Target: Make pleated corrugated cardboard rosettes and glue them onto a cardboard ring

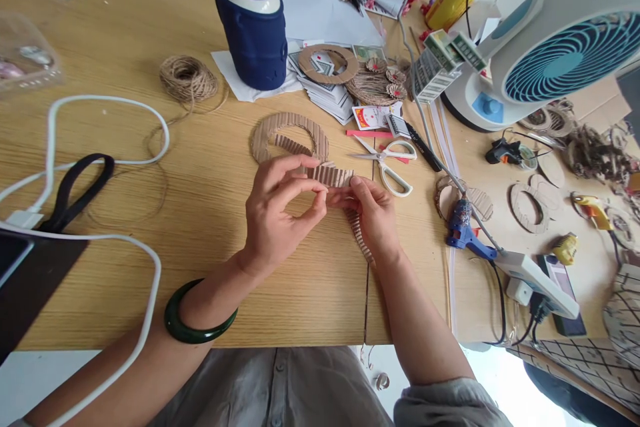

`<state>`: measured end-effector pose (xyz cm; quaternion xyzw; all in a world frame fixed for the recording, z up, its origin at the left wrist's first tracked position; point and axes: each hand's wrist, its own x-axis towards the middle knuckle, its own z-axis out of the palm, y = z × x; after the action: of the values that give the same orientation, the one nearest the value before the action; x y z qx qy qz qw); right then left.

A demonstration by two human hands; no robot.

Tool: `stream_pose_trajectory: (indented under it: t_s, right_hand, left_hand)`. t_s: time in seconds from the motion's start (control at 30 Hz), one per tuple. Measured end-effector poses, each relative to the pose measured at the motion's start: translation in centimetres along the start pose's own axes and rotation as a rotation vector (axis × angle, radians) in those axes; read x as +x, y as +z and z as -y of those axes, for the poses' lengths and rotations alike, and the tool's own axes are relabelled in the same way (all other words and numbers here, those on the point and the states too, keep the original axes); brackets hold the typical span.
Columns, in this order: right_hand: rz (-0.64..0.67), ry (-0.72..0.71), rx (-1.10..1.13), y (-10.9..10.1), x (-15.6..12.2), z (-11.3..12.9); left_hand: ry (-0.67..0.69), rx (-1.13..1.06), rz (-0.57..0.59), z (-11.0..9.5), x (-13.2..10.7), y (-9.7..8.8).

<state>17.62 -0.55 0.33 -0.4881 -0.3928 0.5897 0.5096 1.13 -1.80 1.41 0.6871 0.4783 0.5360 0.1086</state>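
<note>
A narrow strip of corrugated cardboard [330,175] runs between my two hands above the table. My right hand [375,217] pinches it between thumb and fingers, and its ribbed tail hangs below toward the table's front edge. My left hand [280,213] is at the strip's left part, the index finger against it. Its thumb and another fingertip meet just under the strip; what is between them is too small to make out. Behind my left hand lies a corrugated cardboard ring [263,137], with part of the strip showing inside its opening.
White-handled scissors [383,157] lie right of the ring. A blue bottle [255,33], twine [187,78] and playing cards [327,100] sit farther back. On the right are a blue glue gun [463,230], a power strip [537,280] and a fan [565,67]. A white cable [155,280] crosses the left.
</note>
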Motion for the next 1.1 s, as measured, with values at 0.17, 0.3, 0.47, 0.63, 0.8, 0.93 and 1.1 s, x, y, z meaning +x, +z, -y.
stream_pose_trajectory:
  t_s: [0.17,0.3,0.47,0.63,0.8,0.93,1.1]
  right_hand:
    - [-0.087,-0.055,-0.05,-0.8,0.7,-0.4]
    - [-0.066,-0.075,-0.079,-0.9,0.5,0.0]
    - [0.053,-0.056,-0.044,-0.5,0.1,0.1]
    - [0.113,-0.054,-0.072,-0.3,-0.2,0.0]
    - [0.202,-0.069,-0.045,0.0,-0.6,0.1]
    - [0.21,-0.057,-0.043,0.1,-0.7,0.0]
    - [0.222,-0.047,-0.035,0.1,-0.6,-0.1]
  left_hand:
    - [0.033,-0.048,0.069,-0.3,-0.3,0.3]
    - [-0.118,-0.202,0.119,0.1,-0.7,0.8]
    - [-0.376,-0.574,0.143,0.4,-1.1,1.1]
    - [-0.322,-0.554,0.119,0.1,-1.0,0.8]
    - [-0.283,-0.488,0.089,0.2,-0.9,0.8]
    - [-0.277,-0.461,0.076,0.4,-0.9,0.9]
    - [-0.323,-0.492,0.08,0.5,-0.8,0.9]
